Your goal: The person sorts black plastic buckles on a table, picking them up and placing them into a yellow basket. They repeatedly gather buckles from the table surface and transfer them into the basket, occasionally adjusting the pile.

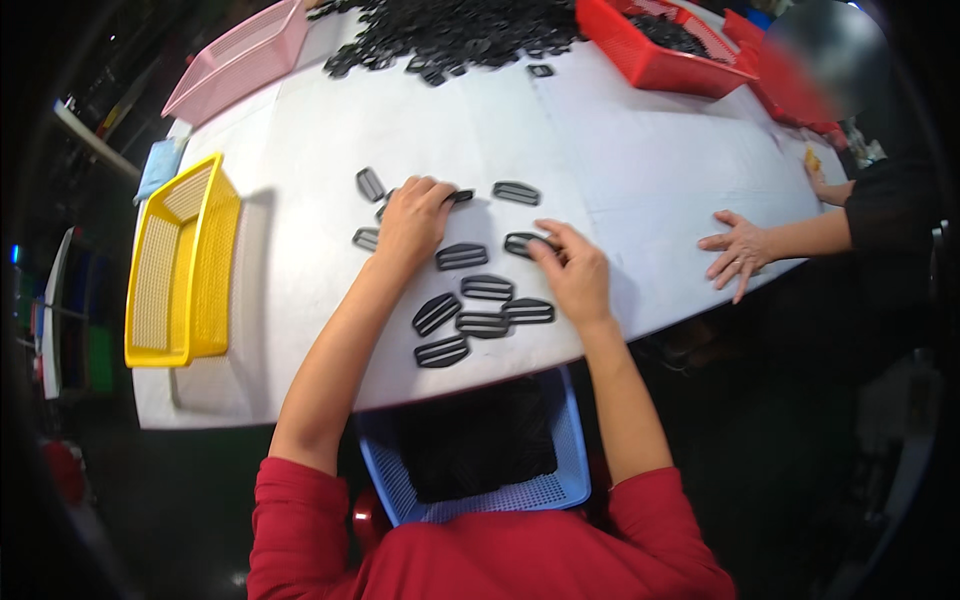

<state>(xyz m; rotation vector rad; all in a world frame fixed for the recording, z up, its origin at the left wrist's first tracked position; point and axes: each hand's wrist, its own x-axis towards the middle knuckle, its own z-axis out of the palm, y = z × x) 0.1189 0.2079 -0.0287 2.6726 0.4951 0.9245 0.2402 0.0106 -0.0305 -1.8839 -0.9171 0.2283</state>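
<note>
While the right hand (577, 272) is pinching a black slider buckle (519, 244) by its end on the white surface (310, 330) and the left hand (412, 222) is apparently gripping a second buckle (462, 196), both are seeming light, stiff and slightly slippery, their long edges probably offering good hold.

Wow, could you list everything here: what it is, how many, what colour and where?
Slotted buckles: about twelve, black, around the hands
Buckle pile: uncountable, black, far side
Table: one, white, beneath them
Basket: one, yellow, left edge
Basket: one, pink, far left
Basket: one, red, far right
Basket: one, blue, below the near edge
Packet: one, pale blue, behind yellow basket
Co-worker's hands: two, black sleeve, right
Left hand: one, red sleeve, at a buckle
Right hand: one, red sleeve, gripping a buckle
</note>
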